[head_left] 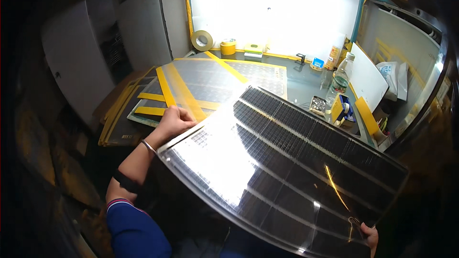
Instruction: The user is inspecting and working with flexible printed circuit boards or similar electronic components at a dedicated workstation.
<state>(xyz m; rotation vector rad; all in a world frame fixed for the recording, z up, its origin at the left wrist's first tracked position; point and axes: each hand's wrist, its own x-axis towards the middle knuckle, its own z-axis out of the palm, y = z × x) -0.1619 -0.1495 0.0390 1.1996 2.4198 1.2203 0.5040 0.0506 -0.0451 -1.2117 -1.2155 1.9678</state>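
Observation:
A large, dark glossy panel [291,172] with a fine grid and pale dividing lines fills the front right, tilted above the work table. White glare covers its left part. My left hand [176,122] is closed at the panel's upper left edge, its fingertips partly hidden there. At the lower right edge, my right hand [371,237] grips the panel, thumb on top and the other fingers out of sight. Behind the panel, a clear dotted sheet [191,79] crossed by yellow tape strips [166,87] lies on the table.
At the back stand tape rolls [202,41] and a yellow tub-like roll [228,47]. A plastic bottle [340,77], a tape dispenser [342,109] and a small tray of bits [318,104] sit on the right. Yellow-edged sheets [122,114] overhang the table's left side.

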